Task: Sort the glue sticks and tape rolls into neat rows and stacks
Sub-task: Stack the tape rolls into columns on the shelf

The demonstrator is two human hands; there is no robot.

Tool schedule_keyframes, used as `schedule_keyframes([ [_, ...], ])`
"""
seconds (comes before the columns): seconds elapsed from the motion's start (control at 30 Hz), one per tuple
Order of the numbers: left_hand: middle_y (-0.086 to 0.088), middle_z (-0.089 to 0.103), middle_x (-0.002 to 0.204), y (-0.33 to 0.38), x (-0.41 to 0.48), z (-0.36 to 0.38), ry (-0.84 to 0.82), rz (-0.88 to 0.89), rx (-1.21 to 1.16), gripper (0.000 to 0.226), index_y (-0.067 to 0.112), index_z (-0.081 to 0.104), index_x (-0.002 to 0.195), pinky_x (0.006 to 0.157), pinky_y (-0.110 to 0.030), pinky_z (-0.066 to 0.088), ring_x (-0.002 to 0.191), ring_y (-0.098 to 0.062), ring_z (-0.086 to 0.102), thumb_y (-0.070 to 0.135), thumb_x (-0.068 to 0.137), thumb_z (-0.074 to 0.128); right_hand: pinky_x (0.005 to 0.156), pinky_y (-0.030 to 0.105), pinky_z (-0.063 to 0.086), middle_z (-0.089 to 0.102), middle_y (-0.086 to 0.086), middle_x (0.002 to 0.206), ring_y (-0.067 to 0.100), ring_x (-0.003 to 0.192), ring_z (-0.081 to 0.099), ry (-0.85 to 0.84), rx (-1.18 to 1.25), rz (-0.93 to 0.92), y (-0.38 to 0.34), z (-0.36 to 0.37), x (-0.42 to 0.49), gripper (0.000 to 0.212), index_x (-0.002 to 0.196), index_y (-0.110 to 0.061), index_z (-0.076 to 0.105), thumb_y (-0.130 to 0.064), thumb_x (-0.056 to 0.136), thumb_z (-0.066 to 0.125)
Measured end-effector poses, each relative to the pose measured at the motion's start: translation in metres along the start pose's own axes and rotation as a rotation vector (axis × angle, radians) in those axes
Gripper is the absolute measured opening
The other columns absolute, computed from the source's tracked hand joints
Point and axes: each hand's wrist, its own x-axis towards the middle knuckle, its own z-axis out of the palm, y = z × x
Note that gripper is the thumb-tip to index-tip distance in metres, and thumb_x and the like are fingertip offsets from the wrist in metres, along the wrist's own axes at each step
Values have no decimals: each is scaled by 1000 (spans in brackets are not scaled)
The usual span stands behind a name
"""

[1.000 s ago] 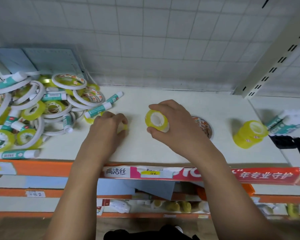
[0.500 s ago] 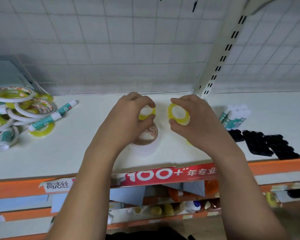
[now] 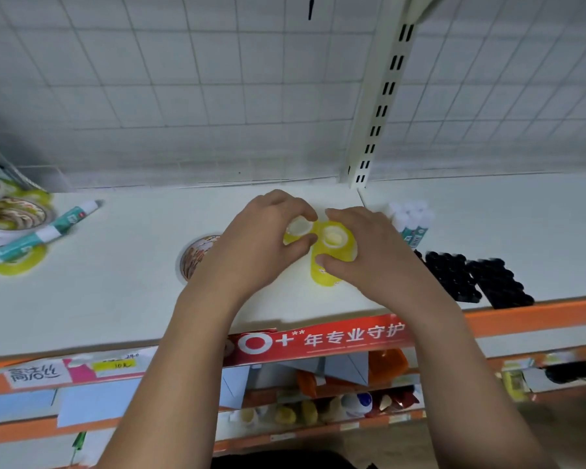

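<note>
My left hand (image 3: 254, 245) grips a small yellow tape roll (image 3: 296, 230) at the middle of the white shelf (image 3: 122, 292). My right hand (image 3: 366, 255) holds another small yellow tape roll (image 3: 334, 236) on top of a stack of yellow tape rolls (image 3: 323, 275). The two held rolls sit side by side, almost touching. A wide flat tape roll (image 3: 195, 257) with a printed core lies just left of my left wrist. A loose pile of tape rolls (image 3: 6, 214) and teal glue sticks (image 3: 44, 231) lies at the far left.
Upright glue sticks (image 3: 411, 221) stand grouped right of my right hand. Black trays of small caps (image 3: 471, 279) lie near the front right edge. A slotted shelf upright (image 3: 376, 106) rises behind the hands. The orange shelf lip (image 3: 538, 316) and lower shelves run below.
Both hands moved right along the shelf with their yellow rolls and came down to the yellow stack. The view panned right, so the loose pile slid to the far left.
</note>
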Motion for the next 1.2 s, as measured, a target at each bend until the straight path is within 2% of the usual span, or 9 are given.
schedule_keyframes([
  [0.1, 4, 60, 115, 9, 6, 4, -7, 19, 4, 29, 23, 66, 115, 94, -38, 45, 109, -18, 54, 29, 86, 68, 99, 18, 21, 36, -6, 149, 17, 136, 29, -5, 56, 14, 6, -2, -3, 84, 151, -26, 28, -46, 81, 71],
  [0.2, 4, 60, 115, 18, 11, 9, -23, 45, -1, 30, 23, 65, 115, 94, -38, 44, 109, -19, 54, 27, 85, 69, 104, 30, 33, 44, -4, 143, 18, 130, 40, -10, 85, 45, 13, -6, -5, 85, 150, -24, 30, -45, 80, 73],
  [0.3, 3, 59, 117, 25, 15, 16, -48, 61, -8, 33, 23, 64, 117, 95, -37, 44, 111, -20, 54, 26, 85, 69, 93, 27, 39, 51, -9, 131, 13, 121, 46, -28, 108, 60, 19, -7, -7, 75, 144, -27, 40, -47, 79, 72],
  [0.43, 3, 59, 121, 24, 18, 27, -96, 64, 8, 38, 21, 61, 122, 98, -36, 42, 114, -19, 52, 26, 85, 70, 71, 9, 35, 56, -15, 106, 7, 105, 53, -16, 150, 36, 23, -5, -9, 52, 125, -31, 55, -44, 78, 74],
  [0.57, 6, 52, 135, 17, 14, 30, -75, 26, -27, 61, 25, 49, 137, 98, -33, 42, 118, -16, 52, 34, 82, 74, 70, 9, 38, 55, -21, 96, 3, 94, 56, -19, 197, 43, 26, -2, -10, 45, 116, -30, 57, -45, 78, 75],
  [0.63, 5, 50, 137, 13, 13, 31, -81, -6, -7, 70, 24, 44, 141, 96, -33, 44, 116, -16, 53, 37, 80, 75, 70, 10, 38, 55, -20, 95, 2, 92, 56, -29, 204, 47, 27, 1, -9, 43, 112, -27, 59, -45, 77, 76],
  [0.7, 3, 53, 134, 10, 12, 33, -85, -25, 10, 69, 22, 46, 140, 95, -38, 46, 114, -18, 54, 38, 80, 75, 70, 12, 40, 57, -18, 97, 2, 89, 56, -40, 206, 46, 29, 5, -10, 43, 112, -25, 59, -44, 77, 76],
  [0.97, -1, 53, 135, 7, 18, 40, -58, -35, 35, 62, 18, 47, 141, 94, -41, 47, 115, -23, 55, 33, 85, 71, 78, 34, 52, 64, -3, 100, 12, 87, 62, 14, 218, 46, 26, 17, -1, 39, 110, -17, 60, -40, 81, 73],
  [1.2, -3, 50, 140, 4, 25, 42, -39, -80, 34, 68, 17, 40, 145, 95, -40, 46, 116, -25, 54, 33, 86, 70, 80, 38, 53, 62, 1, 102, 17, 89, 62, 16, 213, 91, 23, 20, 12, 39, 107, -16, 58, -40, 80, 72],
])
